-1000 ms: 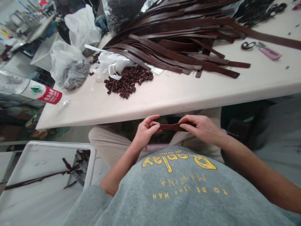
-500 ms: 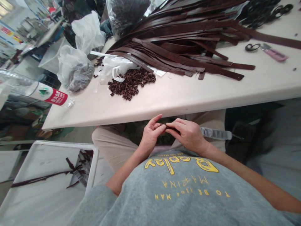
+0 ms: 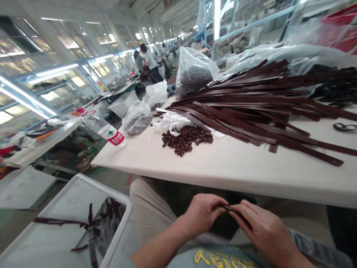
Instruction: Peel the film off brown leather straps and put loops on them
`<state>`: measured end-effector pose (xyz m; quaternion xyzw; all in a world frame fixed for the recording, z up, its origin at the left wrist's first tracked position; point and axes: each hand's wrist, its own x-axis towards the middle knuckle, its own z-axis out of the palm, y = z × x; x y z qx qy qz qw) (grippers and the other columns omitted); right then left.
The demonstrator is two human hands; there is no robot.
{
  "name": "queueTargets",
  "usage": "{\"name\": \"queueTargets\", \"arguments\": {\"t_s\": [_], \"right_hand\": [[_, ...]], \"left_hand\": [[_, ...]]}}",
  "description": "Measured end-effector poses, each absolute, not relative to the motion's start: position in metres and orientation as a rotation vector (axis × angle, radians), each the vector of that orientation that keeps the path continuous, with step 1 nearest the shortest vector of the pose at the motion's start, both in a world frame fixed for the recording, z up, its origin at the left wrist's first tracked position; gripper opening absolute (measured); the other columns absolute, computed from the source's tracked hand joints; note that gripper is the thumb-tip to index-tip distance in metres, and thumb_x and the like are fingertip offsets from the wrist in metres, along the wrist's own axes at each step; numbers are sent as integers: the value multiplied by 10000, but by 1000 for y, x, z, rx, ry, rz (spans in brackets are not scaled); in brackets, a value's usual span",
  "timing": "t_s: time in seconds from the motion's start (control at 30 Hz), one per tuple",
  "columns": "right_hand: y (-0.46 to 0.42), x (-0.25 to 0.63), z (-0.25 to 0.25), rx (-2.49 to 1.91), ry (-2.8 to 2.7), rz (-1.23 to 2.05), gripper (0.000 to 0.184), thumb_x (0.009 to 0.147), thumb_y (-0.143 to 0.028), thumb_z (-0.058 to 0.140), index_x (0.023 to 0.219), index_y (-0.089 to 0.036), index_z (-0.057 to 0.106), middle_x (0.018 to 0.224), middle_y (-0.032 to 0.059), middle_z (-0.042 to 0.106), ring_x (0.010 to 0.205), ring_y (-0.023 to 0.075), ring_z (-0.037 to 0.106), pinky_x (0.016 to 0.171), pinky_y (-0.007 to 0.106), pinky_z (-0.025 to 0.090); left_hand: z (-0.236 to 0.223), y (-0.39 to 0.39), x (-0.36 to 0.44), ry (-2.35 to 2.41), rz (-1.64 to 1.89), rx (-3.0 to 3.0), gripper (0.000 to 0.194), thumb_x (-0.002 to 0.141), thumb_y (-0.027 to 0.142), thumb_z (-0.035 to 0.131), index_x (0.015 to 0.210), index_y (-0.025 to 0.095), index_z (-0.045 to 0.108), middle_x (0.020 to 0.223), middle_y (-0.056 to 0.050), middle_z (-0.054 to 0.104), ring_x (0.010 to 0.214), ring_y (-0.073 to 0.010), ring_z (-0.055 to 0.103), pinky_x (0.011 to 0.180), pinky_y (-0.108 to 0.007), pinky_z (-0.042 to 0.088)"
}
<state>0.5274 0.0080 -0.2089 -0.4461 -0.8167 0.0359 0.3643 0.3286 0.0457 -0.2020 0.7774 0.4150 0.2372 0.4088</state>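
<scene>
My left hand (image 3: 201, 215) and my right hand (image 3: 262, 225) meet over my lap, just in front of the table edge. Thumbs and fingertips of both pinch a thin dark brown leather strip (image 3: 227, 208); most of it is hidden by the fingers. Beyond them on the table lies a heap of small dark brown belt loops (image 3: 182, 141). Behind that heap, many dark brown leather straps (image 3: 251, 111) are spread in a large bundle, their ends pointing right.
The pale table (image 3: 156, 163) ends just beyond my hands. A plastic bottle (image 3: 107, 133) lies at its left edge, near filled plastic bags (image 3: 138, 117). Black-handled scissors (image 3: 344, 127) are at the right. A white bin (image 3: 126, 201) with dark strips stands lower left. People (image 3: 150, 61) stand far back.
The camera view has tilted up and shifted left, showing more of the workshop. Both hands keep their pinch on the strip; the left hand has turned, with its raised finger now curled in.
</scene>
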Motion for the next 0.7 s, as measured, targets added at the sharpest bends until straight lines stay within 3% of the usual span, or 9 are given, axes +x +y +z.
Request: {"name": "queueTargets", "arguments": {"t_s": [0.23, 0.37, 0.57, 0.7], "right_hand": [[8, 525, -210, -1163, -2096, 126, 313, 1017, -294, 420, 822, -220, 654, 675, 10, 650, 561, 144, 646, 531, 272, 461], [11, 537, -215, -1241, -2042, 197, 293, 999, -339, 458, 830, -233, 673, 694, 18, 677, 569, 160, 665, 528, 275, 491], [7, 568, -237, -1365, -1968, 218, 313, 985, -407, 473, 816, -242, 679, 692, 23, 697, 579, 187, 690, 527, 290, 519], [-1, 577, -262, -1395, -1968, 228, 320, 993, -416, 466, 826, -238, 674, 700, 14, 703, 575, 180, 697, 517, 281, 532]], "left_hand": [[-206, 57, 325, 993, 397, 1947, 186, 841, 285, 690, 999, 251, 784, 907, -33, 784, 824, -185, 712, 757, -249, 502], [-189, 78, 317, 1030, 521, 1748, 245, 807, 327, 721, 1028, 231, 768, 837, -28, 767, 712, -170, 671, 655, -245, 484], [-158, 155, 290, 1283, 905, 2017, 130, 869, 268, 645, 869, 211, 761, 852, -54, 739, 792, -183, 662, 762, -282, 492], [-150, 206, 283, 1554, 798, 2293, 124, 853, 171, 643, 845, 204, 762, 900, -64, 717, 852, -186, 647, 821, -294, 472]]}}
